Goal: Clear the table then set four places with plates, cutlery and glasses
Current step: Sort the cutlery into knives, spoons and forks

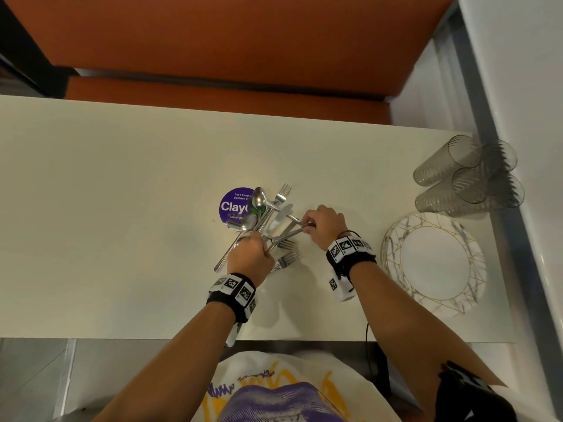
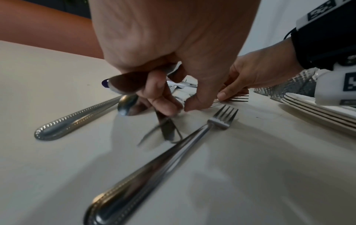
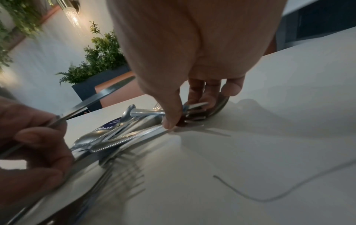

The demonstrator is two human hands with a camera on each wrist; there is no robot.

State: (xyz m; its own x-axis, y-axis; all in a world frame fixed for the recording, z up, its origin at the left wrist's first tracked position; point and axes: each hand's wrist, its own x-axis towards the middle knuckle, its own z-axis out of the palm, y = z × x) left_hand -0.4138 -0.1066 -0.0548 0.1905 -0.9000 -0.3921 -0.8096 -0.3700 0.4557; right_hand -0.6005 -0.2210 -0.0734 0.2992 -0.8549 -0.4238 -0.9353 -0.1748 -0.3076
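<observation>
A pile of silver cutlery (image 1: 268, 214) with forks, spoons and knives lies mid-table, partly on a purple sticker (image 1: 233, 205). My left hand (image 1: 261, 240) grips a few pieces from the pile's near side, a knife (image 3: 100, 94) and a spoon (image 1: 260, 197) rising from it. My right hand (image 1: 307, 224) pinches the ends of some pieces at the pile's right, its thumb (image 3: 170, 121) pressing down. Loose forks (image 1: 286, 260) lie between my hands; one fork (image 2: 221, 118) stretches toward the left wrist. Stacked white plates (image 1: 432, 263) and clear glasses (image 1: 469, 175) stand at the right.
The cream table (image 1: 122, 223) runs from an orange bench (image 1: 228, 56) at the far side to its near edge by my body. A white wall (image 1: 533, 147) borders the right. A thin cable (image 3: 269, 196) lies on the table near my right wrist.
</observation>
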